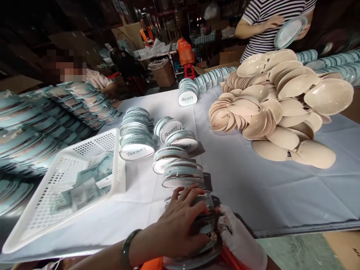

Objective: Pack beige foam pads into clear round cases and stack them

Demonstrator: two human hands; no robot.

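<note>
My left hand [180, 221] lies flat on top of a stack of round clear-lidded cases [204, 225] at the near table edge, fingers spread over the lid. My right hand [239, 236], in a white glove, presses against the right side of the same stack. A dark green bangle [128, 243] sits on my left wrist. More round cases [182, 174] stand in short stacks just beyond my hands, some showing a white label.
A white perforated basket [115, 176] with printed leaflets sits to the left. A big heap of beige pads [281, 108] covers the right of the white tablecloth [253, 187]. Rows of teal-rimmed cases [42, 127] line the left. A person in a striped shirt [264, 22] stands at the far right, holding a case.
</note>
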